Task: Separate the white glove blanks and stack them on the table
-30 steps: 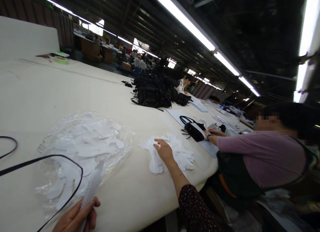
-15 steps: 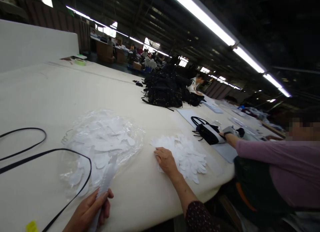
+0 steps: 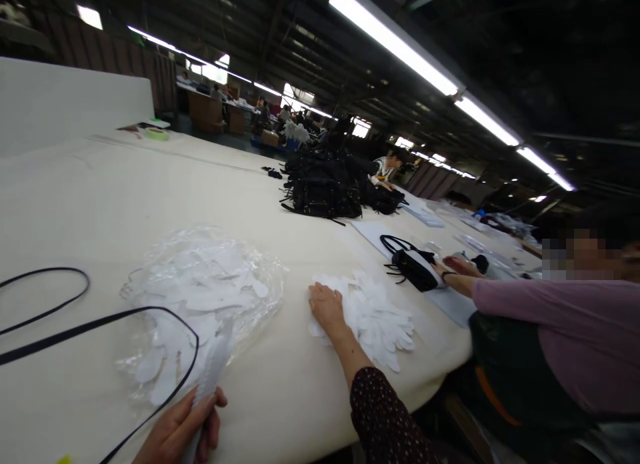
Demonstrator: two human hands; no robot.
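At the lower left, my left hand (image 3: 183, 427) is closed round a stack of white cut-out pieces (image 3: 217, 354), long and narrow with a stepped edge, tilted up from the table. Beyond it lies a clear plastic bag (image 3: 275, 267) with many loose white cut-outs (image 3: 210, 291) in or on it; some have rounded ends. My right hand (image 3: 327, 309) rests on the left edge of a fanned pile of white cut-outs (image 3: 377, 321). Its fingers are bent slightly and spread over the pieces. Whether a piece is under the fingertips is hidden.
A black cord (image 3: 135, 311) loops over the table (image 3: 280, 397) at left. Black bags (image 3: 325, 184) are heaped farther back. At right, a co-worker in a pink top (image 3: 560, 317) handles a black handbag (image 3: 415, 267). Green tape (image 3: 157, 135) lies at the far left.
My right hand has shifted slightly on the pile, its fingers now farther over the pieces. My left hand still holds the stack. The co-worker's second hand has come to the handbag.
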